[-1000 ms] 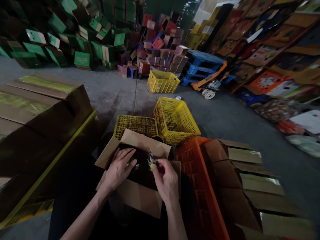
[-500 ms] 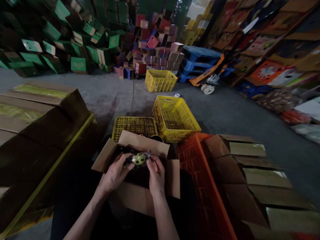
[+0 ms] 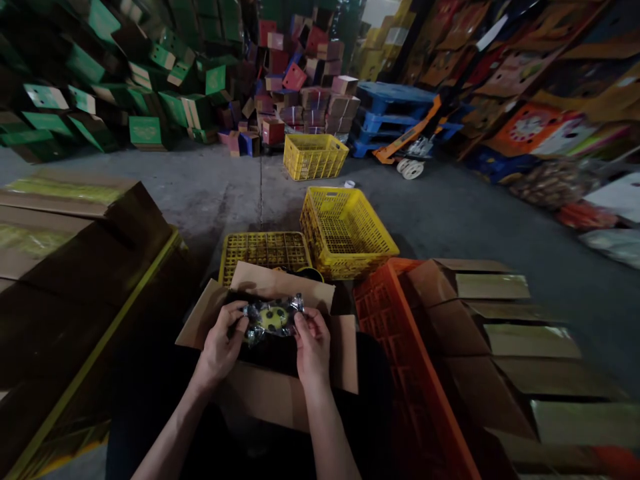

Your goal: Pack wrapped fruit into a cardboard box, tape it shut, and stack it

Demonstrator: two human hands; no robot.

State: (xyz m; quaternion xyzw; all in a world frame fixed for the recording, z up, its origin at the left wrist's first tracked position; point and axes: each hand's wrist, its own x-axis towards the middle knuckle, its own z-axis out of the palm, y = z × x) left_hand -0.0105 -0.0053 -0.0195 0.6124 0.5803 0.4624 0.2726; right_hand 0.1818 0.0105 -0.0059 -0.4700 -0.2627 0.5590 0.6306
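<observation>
Between my two hands is a yellow-green item with dark round spots, wrapped in clear plastic film (image 3: pixel 274 318); its exact kind does not show. My left hand (image 3: pixel 223 339) pinches the left end of the wrapping. At the other end, the fingers of my right hand (image 3: pixel 313 339) are closed on the film near a gathered tip. Both hands are just above an open cardboard box (image 3: pixel 273 395) in my lap, its flaps folded outward. The inside of the box is too dark to make out.
Beyond the box stand a yellow crate (image 3: pixel 350 227) and a low yellow crate (image 3: pixel 265 248). On the right, an orange crate (image 3: pixel 400 333) holds closed cartons (image 3: pixel 493 287). Taped cartons (image 3: pixel 60 200) are stacked at left. Farther off are blue pallets (image 3: pixel 395 107) and an orange pallet jack (image 3: pixel 410 140).
My hands have drawn slightly apart, my left one moving left. The wrapped item now shows more of its film, with the ends stretched out. The view has shifted slightly.
</observation>
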